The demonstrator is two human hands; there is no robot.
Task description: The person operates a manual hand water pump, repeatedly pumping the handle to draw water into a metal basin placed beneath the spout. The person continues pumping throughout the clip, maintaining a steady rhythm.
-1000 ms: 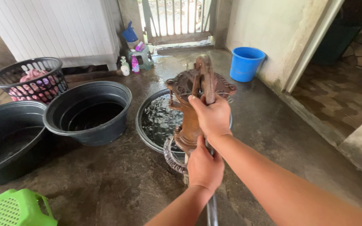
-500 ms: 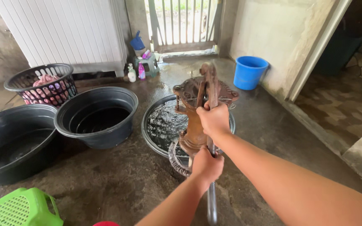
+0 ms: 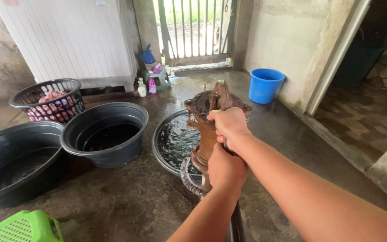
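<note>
Both hands still grip the pump [image 3: 202, 134] handle, right hand [image 3: 227, 127] above left hand [image 3: 225, 168], now lower than before, the pump standing beside the water-filled basin [image 3: 169, 139].

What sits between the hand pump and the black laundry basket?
In the head view, a dark round tub holding a little water stands between the rusty hand pump and the black laundry basket. Wet concrete floor surrounds it.
</note>
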